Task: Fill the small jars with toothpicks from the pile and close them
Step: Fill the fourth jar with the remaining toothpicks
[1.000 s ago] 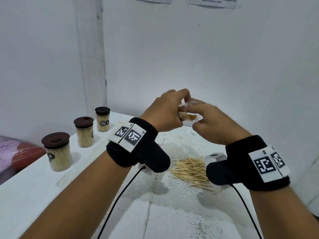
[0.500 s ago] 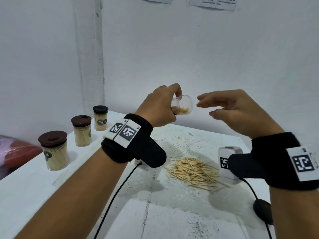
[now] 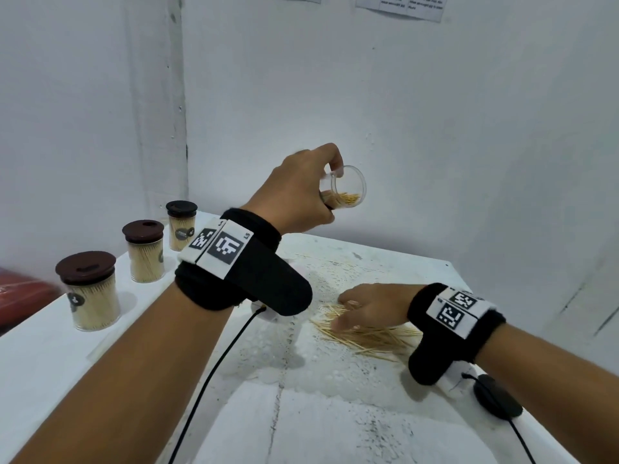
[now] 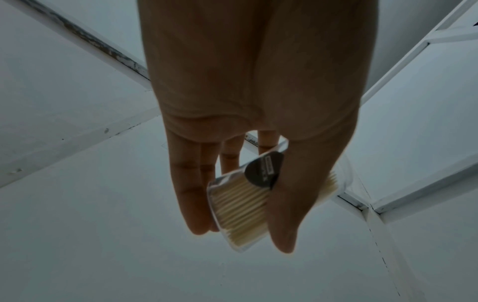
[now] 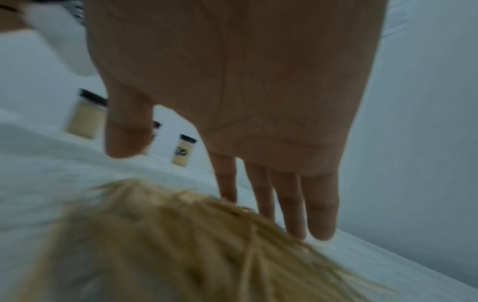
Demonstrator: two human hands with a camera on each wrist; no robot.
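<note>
My left hand (image 3: 303, 192) holds a small clear jar (image 3: 348, 189) up in the air, tipped on its side with its open mouth toward the right; it is partly filled with toothpicks. In the left wrist view the jar (image 4: 240, 206) lies between thumb and fingers, a dark label on its side. My right hand (image 3: 361, 308) is down on the loose toothpick pile (image 3: 371, 333) on the white table, fingers stretched over the sticks. The right wrist view, blurred, shows straight fingers (image 5: 292, 204) touching the pile (image 5: 181, 245).
Three filled jars with dark brown lids stand in a row at the table's left: near (image 3: 88, 291), middle (image 3: 144, 251), far (image 3: 181, 224). A black round disc (image 3: 497, 396) with a cable lies at the right. White walls close off the back and the left.
My right hand left the jar's mouth and dropped to the toothpick pile on the table. My left hand kept the jar raised, tipped toward the right.
</note>
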